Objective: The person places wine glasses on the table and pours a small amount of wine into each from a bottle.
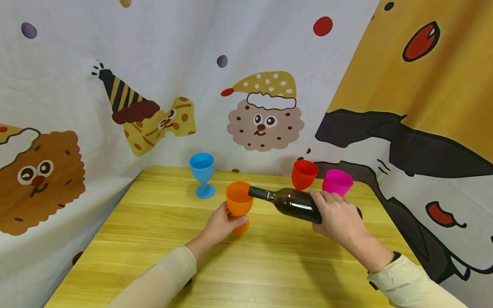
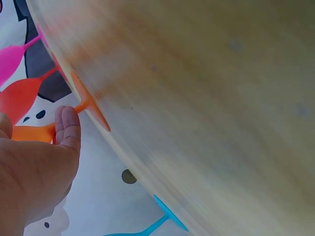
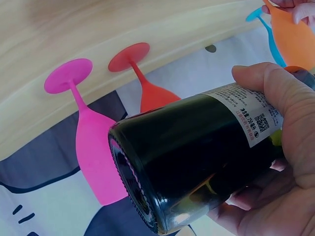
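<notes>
An orange plastic goblet [image 1: 239, 201] stands at the middle of the table, and my left hand [image 1: 219, 226] grips it around the stem. In the left wrist view, the fingers of that hand curl at the stem of the goblet, just above its round foot [image 2: 91, 101]. My right hand [image 1: 340, 214] holds a dark wine bottle [image 1: 294, 204] by its body, tipped nearly level. The bottle's mouth overlaps the right rim of the orange goblet in the head view. A white printed label [image 3: 248, 115] shows beside the right thumb in the right wrist view.
A blue goblet [image 1: 202, 169] stands behind and left of the orange one. At the back right are a red goblet [image 1: 304, 174] and a pink goblet [image 1: 337, 183], partly behind the bottle and right hand. The wooden table [image 1: 154, 222] backs onto a printed cloth [image 1: 173, 51].
</notes>
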Demonstrator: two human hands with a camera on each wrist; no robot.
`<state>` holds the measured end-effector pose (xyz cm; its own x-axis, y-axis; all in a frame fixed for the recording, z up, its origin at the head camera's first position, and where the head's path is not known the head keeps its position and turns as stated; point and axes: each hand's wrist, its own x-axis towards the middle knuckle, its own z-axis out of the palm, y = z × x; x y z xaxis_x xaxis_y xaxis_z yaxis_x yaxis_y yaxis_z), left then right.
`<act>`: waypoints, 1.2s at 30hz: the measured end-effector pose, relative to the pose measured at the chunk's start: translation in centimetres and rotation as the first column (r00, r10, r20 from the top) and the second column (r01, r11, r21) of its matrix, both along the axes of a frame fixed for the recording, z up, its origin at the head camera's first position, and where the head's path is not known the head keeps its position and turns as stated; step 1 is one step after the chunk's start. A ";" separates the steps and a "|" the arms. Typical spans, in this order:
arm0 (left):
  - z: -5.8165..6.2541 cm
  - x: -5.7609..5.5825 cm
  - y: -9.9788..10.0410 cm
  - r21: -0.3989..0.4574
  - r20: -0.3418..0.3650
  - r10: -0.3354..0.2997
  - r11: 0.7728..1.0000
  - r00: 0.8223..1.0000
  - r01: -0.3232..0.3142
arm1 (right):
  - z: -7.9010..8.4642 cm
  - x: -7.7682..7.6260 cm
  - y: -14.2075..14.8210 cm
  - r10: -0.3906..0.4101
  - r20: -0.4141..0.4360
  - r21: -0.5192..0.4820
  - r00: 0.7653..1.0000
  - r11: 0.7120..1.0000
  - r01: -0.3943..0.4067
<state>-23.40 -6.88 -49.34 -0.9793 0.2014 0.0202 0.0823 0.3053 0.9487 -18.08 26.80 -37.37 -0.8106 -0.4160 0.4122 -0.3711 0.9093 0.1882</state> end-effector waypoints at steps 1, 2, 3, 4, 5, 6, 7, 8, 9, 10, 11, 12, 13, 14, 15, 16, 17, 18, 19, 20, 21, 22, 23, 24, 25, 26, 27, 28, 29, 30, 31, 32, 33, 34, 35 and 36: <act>0.0 0.0 0.0 0.000 0.001 -0.001 1.000 1.000 0.001 | 0.0 0.0 0.0 0.002 -0.005 0.003 1.000 1.000 -0.002; 0.0 0.0 0.0 -0.003 -0.005 -0.004 1.000 1.000 0.004 | 0.0 0.0 0.0 0.005 -0.010 0.004 1.000 1.000 -0.005; 0.0 0.1 0.0 -0.003 -0.004 -0.005 1.000 1.000 0.005 | 0.1 0.0 0.1 0.007 -0.014 0.005 1.000 1.000 -0.007; 0.0 0.1 0.0 -0.006 -0.012 -0.009 1.000 1.000 0.009 | 0.1 0.0 0.1 0.008 -0.018 0.007 1.000 1.000 -0.008; 0.0 0.1 0.0 -0.006 -0.011 -0.010 1.000 1.000 0.010 | 0.1 0.0 0.1 0.008 -0.020 0.010 1.000 1.000 -0.008; 0.0 0.1 0.0 -0.005 -0.011 -0.012 1.000 1.000 0.011 | 0.2 0.0 0.1 0.007 -0.021 0.011 1.000 1.000 -0.007; 0.0 0.1 0.0 -0.005 -0.013 -0.013 1.000 1.000 0.013 | 0.2 0.0 0.1 0.005 -0.019 0.014 1.000 1.000 -0.004; -0.1 0.1 0.0 -0.005 -0.013 -0.013 1.000 1.000 0.013 | 0.2 0.0 0.1 0.002 -0.018 0.017 1.000 1.000 -0.002; -0.1 0.2 0.0 -0.002 -0.012 -0.012 1.000 1.000 0.012 | 0.3 0.0 0.1 -0.001 -0.015 0.021 1.000 1.000 0.001; -0.1 0.2 0.0 0.001 -0.017 -0.014 1.000 1.000 0.014 | 0.3 0.0 0.1 -0.004 -0.013 0.024 1.000 1.000 0.004; -0.1 0.2 0.0 0.006 -0.013 -0.012 1.000 1.000 0.012 | 0.4 0.0 0.1 -0.005 -0.011 0.026 1.000 1.000 0.006; -0.1 0.2 0.0 0.010 -0.015 -0.013 1.000 1.000 0.013 | 0.4 0.0 0.1 -0.008 -0.008 0.027 1.000 1.000 0.008; -0.1 0.2 0.0 0.015 -0.017 -0.014 1.000 1.000 0.014 | 0.5 0.0 0.1 -0.010 -0.007 0.029 1.000 1.000 0.010; -0.2 0.2 0.0 0.017 -0.019 -0.013 1.000 1.000 0.013 | 0.5 0.0 0.1 -0.010 -0.006 0.029 1.000 1.000 0.010; -0.1 0.3 0.0 0.020 -0.022 -0.012 1.000 1.000 0.013 | 0.5 0.0 0.1 -0.011 -0.005 0.030 1.000 0.999 0.011; -0.1 0.3 0.0 0.022 -0.020 -0.010 1.000 1.000 0.010 | 0.6 0.0 0.1 -0.012 -0.005 0.031 1.000 0.999 0.012; -0.1 0.3 0.0 0.021 -0.020 -0.009 1.000 1.000 0.009 | 0.6 0.0 0.1 -0.011 -0.006 0.031 1.000 0.999 0.012; -0.1 0.3 0.0 0.020 -0.021 -0.008 1.000 1.000 0.008 | 0.6 0.0 0.1 -0.011 -0.006 0.033 1.000 0.999 0.011; -0.1 0.3 0.1 0.018 -0.024 -0.007 1.000 1.000 0.008 | 0.6 0.0 0.1 -0.010 -0.008 0.034 1.000 0.999 0.011; -0.1 0.3 0.1 0.020 -0.026 -0.008 1.000 1.000 0.009 | 0.6 0.0 0.1 -0.010 -0.011 0.035 1.000 0.999 0.010; -0.1 0.3 0.1 0.025 -0.028 -0.010 1.000 1.000 0.011 | 0.7 0.0 0.1 -0.009 -0.016 0.036 1.000 0.999 0.010; -0.1 0.3 0.1 0.031 -0.029 -0.012 0.999 0.999 0.013 | 0.7 0.0 0.1 -0.009 -0.020 0.036 1.000 0.999 0.009; -0.1 0.3 0.1 0.037 -0.032 -0.014 0.999 0.999 0.016 | 0.7 -0.1 0.1 -0.007 -0.023 0.037 1.000 0.999 0.008; -0.1 0.4 0.1 0.044 -0.033 -0.016 0.999 0.999 0.018 | 0.7 -0.1 0.1 -0.006 -0.027 0.037 1.000 0.999 0.007; -0.1 0.4 0.1 0.051 -0.033 -0.018 0.998 0.999 0.020 | 0.7 -0.1 0.1 -0.005 -0.030 0.038 1.000 0.999 0.006; -0.1 0.4 0.1 0.058 -0.031 -0.020 0.998 0.999 0.022 | 0.7 -0.1 0.1 -0.004 -0.033 0.039 0.999 0.999 0.005; -0.1 0.4 0.1 0.059 -0.032 -0.021 0.998 0.999 0.022 | 0.7 -0.2 0.1 -0.003 -0.035 0.039 0.999 0.999 0.004; -0.1 0.4 0.1 0.058 -0.031 -0.021 0.998 0.999 0.023 | 0.7 -0.2 0.0 -0.002 -0.037 0.040 0.999 0.999 0.003; -0.1 0.4 0.1 0.059 -0.029 -0.022 0.998 0.999 0.024 | 0.7 -0.2 0.0 -0.001 -0.038 0.042 0.999 0.999 0.002; -0.1 0.4 0.1 0.059 -0.027 -0.022 0.998 0.999 0.024 | 0.8 -0.2 0.0 0.000 -0.039 0.043 0.999 0.999 0.002; -0.1 0.5 0.1 0.061 -0.024 -0.022 0.998 0.999 0.024 | 0.8 -0.2 0.0 0.000 -0.042 0.045 0.999 0.999 0.002; 0.0 0.5 0.1 0.062 -0.023 -0.023 0.998 0.999 0.024 | 0.8 -0.3 -0.1 0.001 -0.044 0.047 0.999 0.999 0.001; -0.1 0.5 0.1 0.062 -0.022 -0.023 0.998 0.999 0.024 | 0.8 -0.3 -0.1 0.002 -0.045 0.050 0.999 0.999 0.001; -0.1 0.4 0.1 0.063 -0.021 -0.023 0.998 1.000 0.024 | 0.8 -0.3 -0.1 0.002 -0.046 0.052 0.999 0.999 0.000; -0.1 0.4 0.1 0.063 -0.021 -0.022 0.998 1.000 0.023 | 0.9 -0.3 -0.1 0.003 -0.047 0.055 0.999 0.998 0.000; -0.1 0.4 0.1 0.064 -0.021 -0.022 0.998 1.000 0.024 | 0.9 -0.3 -0.1 0.004 -0.048 0.058 0.999 0.998 -0.001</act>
